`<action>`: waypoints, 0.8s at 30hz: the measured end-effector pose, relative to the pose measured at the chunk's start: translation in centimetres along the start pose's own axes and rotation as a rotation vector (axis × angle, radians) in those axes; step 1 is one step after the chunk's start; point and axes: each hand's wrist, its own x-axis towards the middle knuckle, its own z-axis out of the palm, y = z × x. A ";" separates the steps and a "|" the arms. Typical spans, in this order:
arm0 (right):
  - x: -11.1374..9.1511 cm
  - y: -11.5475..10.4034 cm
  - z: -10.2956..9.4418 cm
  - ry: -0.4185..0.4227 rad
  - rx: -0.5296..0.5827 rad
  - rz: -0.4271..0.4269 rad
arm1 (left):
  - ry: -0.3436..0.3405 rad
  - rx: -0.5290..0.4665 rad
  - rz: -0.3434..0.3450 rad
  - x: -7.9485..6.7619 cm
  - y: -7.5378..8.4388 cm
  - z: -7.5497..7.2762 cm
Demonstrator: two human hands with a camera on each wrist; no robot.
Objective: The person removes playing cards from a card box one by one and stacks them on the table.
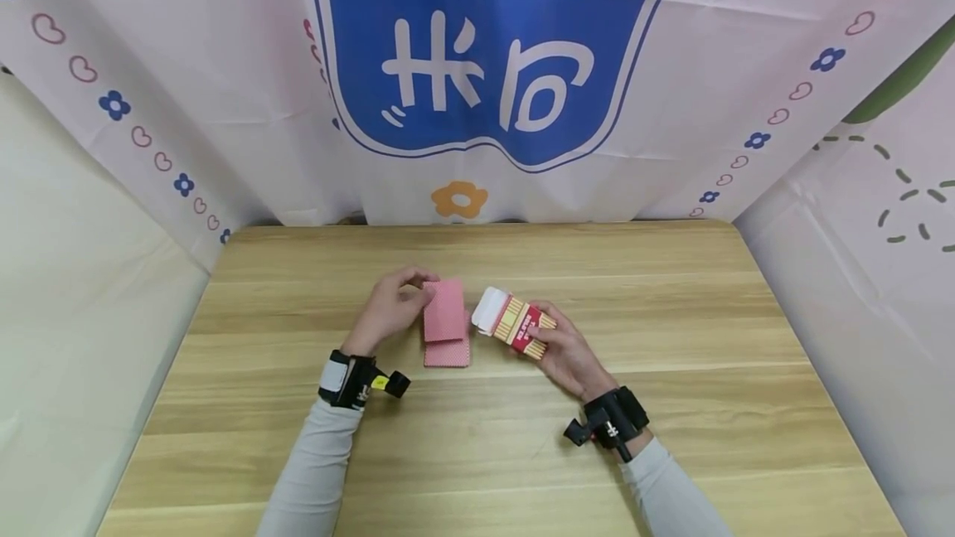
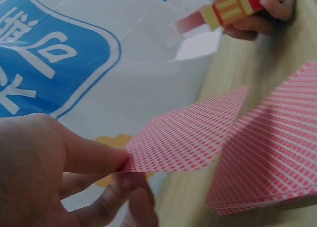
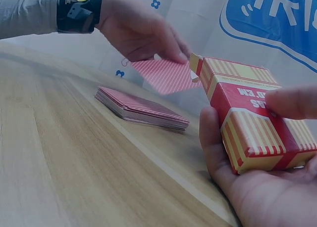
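Between thumb and fingers, my left hand [image 1: 395,305] pinches a red-checked playing card [image 2: 183,133] by its edge, raised above the table. Below that card lies a neat deck of playing cards [image 3: 141,111] with the same red-checked backs, face down on the wood. My right hand [image 1: 570,355] grips a red and yellow striped card box [image 3: 252,113], thumb on its front face. The box is tilted, its white flap [image 1: 489,310] open and pointing toward the cards. Whether anything is inside the box cannot be seen.
The wooden table [image 1: 477,454] carries the deck. A white curtain [image 1: 246,89] with a blue emblem hangs along its far edge, and pale cloth [image 1: 75,288] hangs at the left side. Both wrists wear black camera straps [image 1: 349,379].
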 end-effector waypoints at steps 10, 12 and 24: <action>0.2 0.0 -0.1 -0.016 -0.007 -0.004 | -0.052 0.100 -0.038 0.2 -0.2 1.3; 0.1 -0.1 -0.1 -0.014 -0.007 -0.003 | -0.054 0.129 -0.033 0.2 -0.2 1.4; 0.1 -0.1 -0.1 0.007 0.009 0.006 | -0.067 0.278 -0.076 0.2 -0.2 1.8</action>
